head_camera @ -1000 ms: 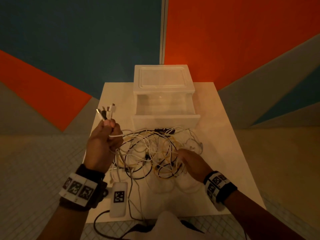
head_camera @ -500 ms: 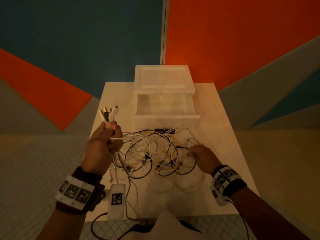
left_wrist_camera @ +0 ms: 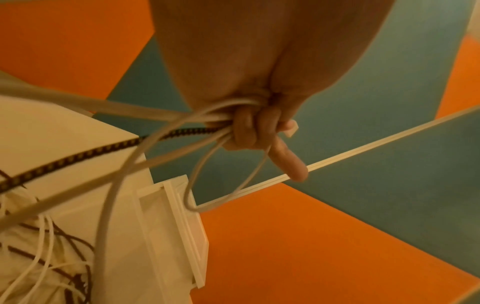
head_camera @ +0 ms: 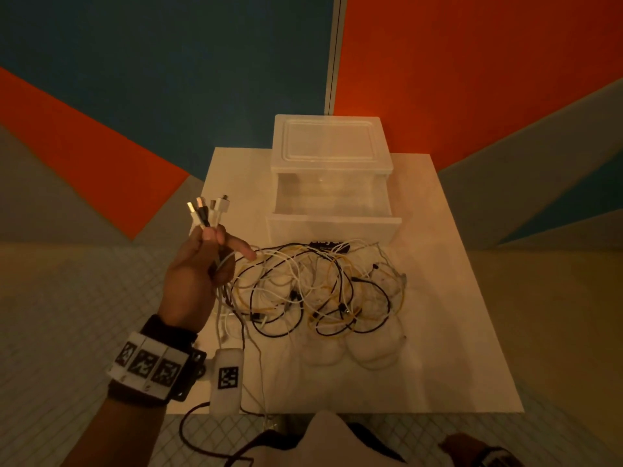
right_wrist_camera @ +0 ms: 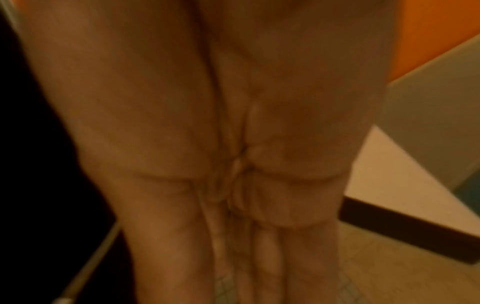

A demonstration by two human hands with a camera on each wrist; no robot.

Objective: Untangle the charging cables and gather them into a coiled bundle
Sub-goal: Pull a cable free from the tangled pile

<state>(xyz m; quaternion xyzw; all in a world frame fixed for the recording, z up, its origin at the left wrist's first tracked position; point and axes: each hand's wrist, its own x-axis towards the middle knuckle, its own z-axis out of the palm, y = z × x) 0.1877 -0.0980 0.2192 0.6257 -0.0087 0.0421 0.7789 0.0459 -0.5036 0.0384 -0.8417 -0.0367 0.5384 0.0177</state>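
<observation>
Two-tone orange-teal walls (head_camera: pixel 472 62) back a white table (head_camera: pixel 455 332); left grip (head_camera: pixel 195 274) clamps cable plugs (head_camera: pixel 209 212), right grip (right_wrist_camera: pixel 233 164) relaxed.

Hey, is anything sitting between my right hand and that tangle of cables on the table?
Nothing visible does. Your right hand is down off the table's near edge, fingers straight and holding nothing, and the bare table lies between it and the cable tangle. Your left hand grips the plug ends off to the side.
</observation>
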